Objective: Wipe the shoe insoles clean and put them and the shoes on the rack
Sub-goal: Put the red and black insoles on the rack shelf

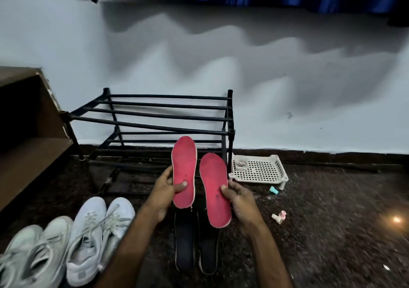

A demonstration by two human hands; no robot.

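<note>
Held up before the black rack (155, 119) at 12 o'clock, the left pink insole (183, 170) is gripped in the person's left hand (162, 196), thumb across its face, while the right hand (242, 202) clasps the right pink insole (215, 190). Two dark insoles (186, 243) lie on the floor (332, 232) at 6 o'clock, and two pairs of white shoes (95, 232) wait at 8 o'clock. Nothing is on the rack yet, so most of the job appears to remain. Whether the pink pair is wiped cannot be told.
</note>
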